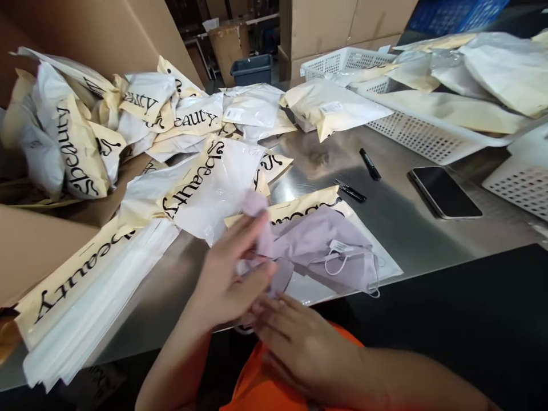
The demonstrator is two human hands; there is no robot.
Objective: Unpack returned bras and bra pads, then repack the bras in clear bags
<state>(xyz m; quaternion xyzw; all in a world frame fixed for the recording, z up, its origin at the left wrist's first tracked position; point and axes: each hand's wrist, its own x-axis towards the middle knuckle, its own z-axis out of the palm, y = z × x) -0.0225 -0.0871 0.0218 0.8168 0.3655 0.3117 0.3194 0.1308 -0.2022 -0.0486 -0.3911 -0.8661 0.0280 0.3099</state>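
Note:
A lavender garment [325, 245] with thin straps lies partly folded on a cream and white printed plastic bag [387, 265]. Its white tag [340, 246] and a loop of strap show on the right half. My left hand [226, 268] is closed on the garment's left end, with cloth bunched between thumb and fingers. Just below, my right hand [299, 342] has its fingers bent together at the near edge of the same cloth; its thumb is hidden. Both hands are slightly blurred.
Flat bags are stacked [98, 291] at left, beside a cardboard box [38, 228] full of packed bags. Farther back lie more packed bags [338, 108] and white baskets [428, 134]. A black marker [370, 164], small snips [351, 191] and a phone [445, 193] lie on the metal table [411, 228].

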